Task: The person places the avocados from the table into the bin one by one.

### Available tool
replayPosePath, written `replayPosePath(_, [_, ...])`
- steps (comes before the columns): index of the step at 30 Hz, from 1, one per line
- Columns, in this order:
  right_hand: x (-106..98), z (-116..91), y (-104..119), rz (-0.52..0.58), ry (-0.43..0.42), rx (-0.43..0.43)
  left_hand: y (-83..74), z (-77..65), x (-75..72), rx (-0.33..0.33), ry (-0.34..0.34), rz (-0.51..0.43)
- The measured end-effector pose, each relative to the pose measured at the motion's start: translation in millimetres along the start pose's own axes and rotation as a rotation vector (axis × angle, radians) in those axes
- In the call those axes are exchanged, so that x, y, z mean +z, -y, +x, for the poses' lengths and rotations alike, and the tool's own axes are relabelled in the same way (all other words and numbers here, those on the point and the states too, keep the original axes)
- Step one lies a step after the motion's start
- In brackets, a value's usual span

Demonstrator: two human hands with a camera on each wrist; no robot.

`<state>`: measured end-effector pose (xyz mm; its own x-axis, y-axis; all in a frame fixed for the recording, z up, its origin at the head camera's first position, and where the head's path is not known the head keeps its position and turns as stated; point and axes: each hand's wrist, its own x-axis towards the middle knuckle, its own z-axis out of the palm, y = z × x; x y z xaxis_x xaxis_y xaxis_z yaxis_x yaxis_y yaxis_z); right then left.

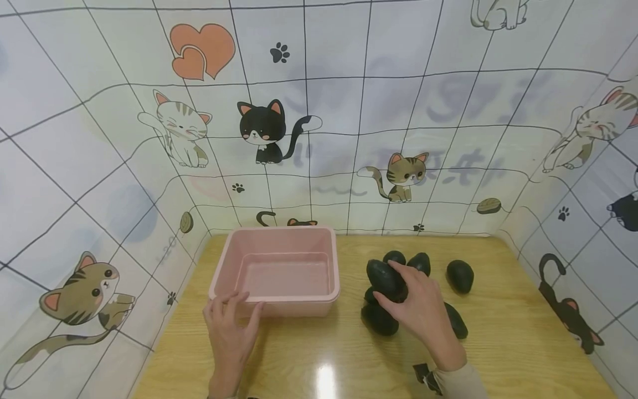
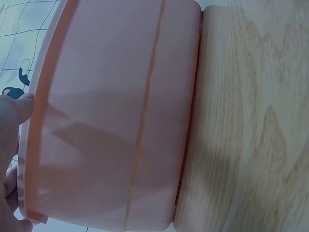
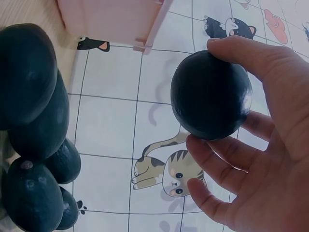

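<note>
A dark green avocado (image 1: pixel 386 280) is held by my right hand (image 1: pixel 418 302) between thumb and fingers, raised over several other avocados on the table. In the right wrist view the held avocado (image 3: pixel 211 94) shows its rounded end, with the thumb across its top and fingertips beneath. My left hand (image 1: pixel 231 332) rests at the front left rim of a pink plastic bin (image 1: pixel 279 308), fingers loosely bent. The left wrist view has the bin's outer wall (image 2: pixel 106 96) filling much of it, with the thumb (image 2: pixel 21 107) at the rim.
Loose avocados lie on the right half of the wooden table (image 1: pixel 309 354), one avocado (image 1: pixel 460 276) apart from the cluster. A small black piece (image 1: pixel 423 374) lies by the right sleeve (image 1: pixel 461 382). A cat-printed tile-pattern wall covering (image 1: pixel 339 111) encloses the table's back and sides.
</note>
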<state>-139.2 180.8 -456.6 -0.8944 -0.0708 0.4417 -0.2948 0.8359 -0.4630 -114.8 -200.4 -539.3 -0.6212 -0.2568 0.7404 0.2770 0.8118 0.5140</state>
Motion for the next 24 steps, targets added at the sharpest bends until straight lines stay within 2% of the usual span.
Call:
replayPosePath(9, [5.9, 8.7, 13.1, 0.016, 0.006, -0.043, 2.9, 0.9, 2.7, 0.008, -0.007, -0.012])
replayPosePath(16, [15.2, 15.7, 19.6, 0.072, 0.079, -0.005, 5.5, -0.1, 3.8, 0.040, -0.010, -0.011])
replayPosePath(24, [23.9, 30.0, 31.2, 0.113, 0.109, -0.063, 3.6, 0.1, 4.0, 0.024, -0.010, 0.001])
